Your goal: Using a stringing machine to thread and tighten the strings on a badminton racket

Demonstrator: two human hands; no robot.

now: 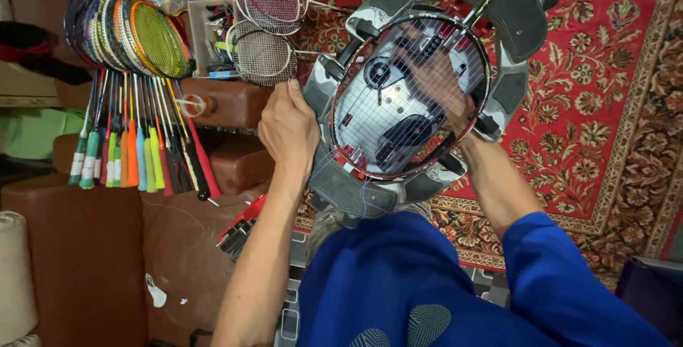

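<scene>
A badminton racket point(370, 116) with a red and dark frame is clamped flat on a grey stringing machine point(384, 2). Its string bed is partly woven. My left hand point(288, 128) rests against the machine's left edge, beside the racket frame, with fingers curled; whether it pinches a string is unclear. My right hand point(434, 80) lies under the string bed, seen through the strings, fingers spread against them. My blue sleeves fill the bottom of the view.
Several rackets with coloured grips point(131, 155) lean against a brown sofa point(85, 247) at left. More racket heads point(265, 27) lie near a cluttered box. A red patterned carpet point(597, 91) covers the floor at right. A red tool point(242, 226) sits by my left forearm.
</scene>
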